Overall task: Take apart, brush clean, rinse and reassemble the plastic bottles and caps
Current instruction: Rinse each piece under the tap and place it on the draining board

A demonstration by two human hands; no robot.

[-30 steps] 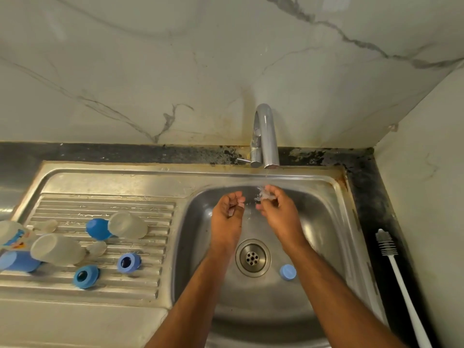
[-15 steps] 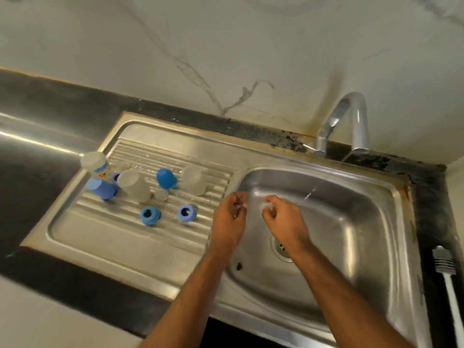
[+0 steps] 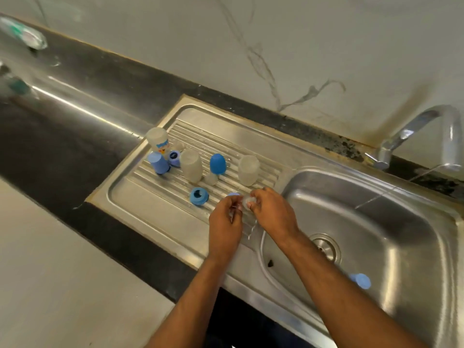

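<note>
Head view: both hands meet over the ridged steel drainboard [image 3: 155,209], near its edge with the basin.

Left to right: clear printed bottle [image 3: 158,139], pale blue cap [image 3: 158,162], frosted plastic bottle [image 3: 191,166], blue ring collar [image 3: 198,195], dark blue domed cap [image 3: 218,164], second frosted bottle [image 3: 248,170]. Bare drainboard lies nearer the desk edge. Left hand [image 3: 225,223] has fingers curled; what its grip holds is unclear. Right hand [image 3: 272,212] pinches a small clear plastic piece [image 3: 246,201]. Another blue cap [image 3: 360,281] lies in the steel sink basin [image 3: 401,247].

A thin stream runs from the tap [image 3: 426,131] beside the dark counter [image 3: 75,116].
</note>
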